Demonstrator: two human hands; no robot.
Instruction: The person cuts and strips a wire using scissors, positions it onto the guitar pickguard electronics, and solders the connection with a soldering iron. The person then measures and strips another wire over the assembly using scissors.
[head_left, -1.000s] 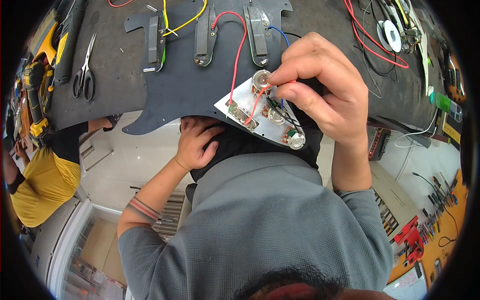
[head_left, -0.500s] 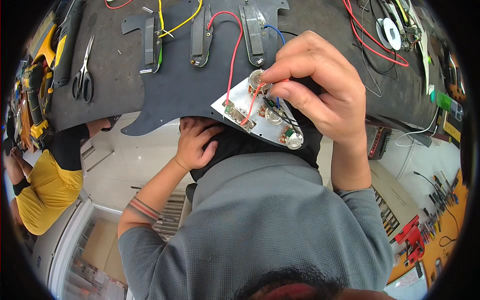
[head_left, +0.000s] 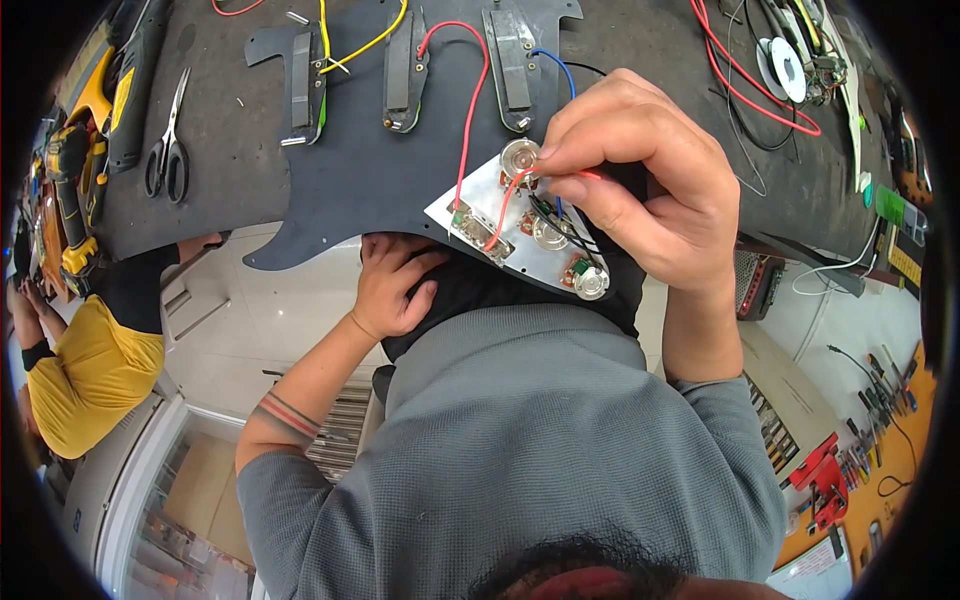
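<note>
A dark pickguard point(head_left: 350, 185) lies face down on the bench, its lower edge past the bench's front. Three pickups point(head_left: 403, 85) sit on it, with yellow, red and blue wires. On its silvery shielded corner point(head_left: 486, 187) are a switch point(head_left: 480, 233) and three round pots point(head_left: 550, 231). My right hand point(head_left: 640, 170) pinches a short red wire point(head_left: 510, 195) between thumb and forefinger, beside the uppermost pot point(head_left: 520, 158); the wire's other end meets the switch. My left hand point(head_left: 393, 290) rests on my lap below the pickguard's edge, fingers spread, holding nothing visible.
Black-handled scissors point(head_left: 168, 150) lie on the bench at left, near yellow and black tools point(head_left: 75, 200). A white spool point(head_left: 784, 68) and loose red wire point(head_left: 740, 75) are at right. Another person in yellow point(head_left: 95, 375) is at far left.
The pickguard shifted slightly left, then slightly back right. My right hand moved a little with it, still pinching the red wire. The person at left shifted; my left hand stayed put.
</note>
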